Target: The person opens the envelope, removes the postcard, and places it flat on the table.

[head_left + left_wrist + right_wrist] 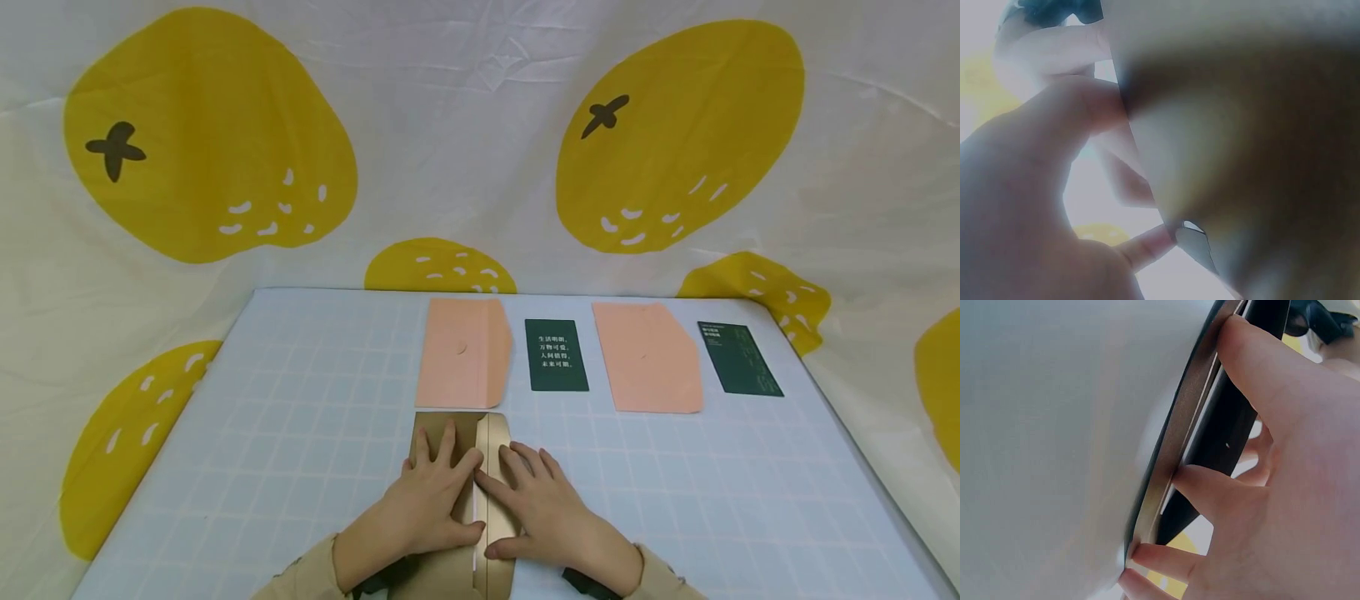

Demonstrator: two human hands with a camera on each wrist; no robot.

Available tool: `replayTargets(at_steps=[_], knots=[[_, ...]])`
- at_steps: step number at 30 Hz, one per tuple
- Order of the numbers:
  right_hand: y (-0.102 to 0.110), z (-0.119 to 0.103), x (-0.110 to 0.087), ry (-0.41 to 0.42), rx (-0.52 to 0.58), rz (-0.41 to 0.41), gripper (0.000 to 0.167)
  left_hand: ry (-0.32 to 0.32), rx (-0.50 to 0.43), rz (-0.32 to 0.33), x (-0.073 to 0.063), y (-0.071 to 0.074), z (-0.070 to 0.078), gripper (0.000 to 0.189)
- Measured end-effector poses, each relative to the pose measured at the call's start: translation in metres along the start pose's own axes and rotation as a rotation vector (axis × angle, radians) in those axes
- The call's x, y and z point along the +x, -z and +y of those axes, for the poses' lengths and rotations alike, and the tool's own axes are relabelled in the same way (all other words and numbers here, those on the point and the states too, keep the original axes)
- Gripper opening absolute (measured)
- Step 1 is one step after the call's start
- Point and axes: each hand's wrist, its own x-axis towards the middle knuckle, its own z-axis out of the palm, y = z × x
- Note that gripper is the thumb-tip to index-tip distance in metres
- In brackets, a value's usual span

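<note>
A brown paper envelope (442,575) lies at the table's near edge, its long flap (498,500) running down the right side. Along the flap's left edge a thin white strip shows. My left hand (427,504) rests on the envelope's body with fingers spread and the thumb near the flap's edge. On the flap, my right hand (547,508) presses with extended fingers and thumb. In the right wrist view, the right fingertips (1188,478) touch along the flap (1175,437). The left wrist view shows the envelope (1241,137) blurred, with left fingers (1107,106) against it.
Beyond the brown envelope lie a pink envelope (453,358), a green card with white writing (557,375), a second pink envelope (648,367) and another green card (738,358). They sit in a row on the pale blue gridded table (285,433). A patterned cloth (465,167) hangs behind.
</note>
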Motion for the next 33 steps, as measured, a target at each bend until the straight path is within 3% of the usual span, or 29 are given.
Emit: replayTargets(at_steps=[8,21,30,33], knots=[[0.0023,0.0002,0.0011,0.008,0.024,0.013,0.087,0.009,0.002,0.0,-0.0005,-0.0003,0.0,0.074],[0.0056,0.0002,0.0025,-0.014,0.043,-0.042,0.087,0.013,0.01,0.013,-0.0002,-0.0025,-0.0004,0.071],[0.004,-0.0035,0.0026,-0.036,0.059,0.024,0.083,0.013,0.017,0.01,0.0002,-0.0031,-0.0002,0.071],[0.0033,-0.0066,0.0044,-0.061,0.072,0.028,0.091,0.017,0.015,0.005,0.0006,-0.0025,0.0,0.071]])
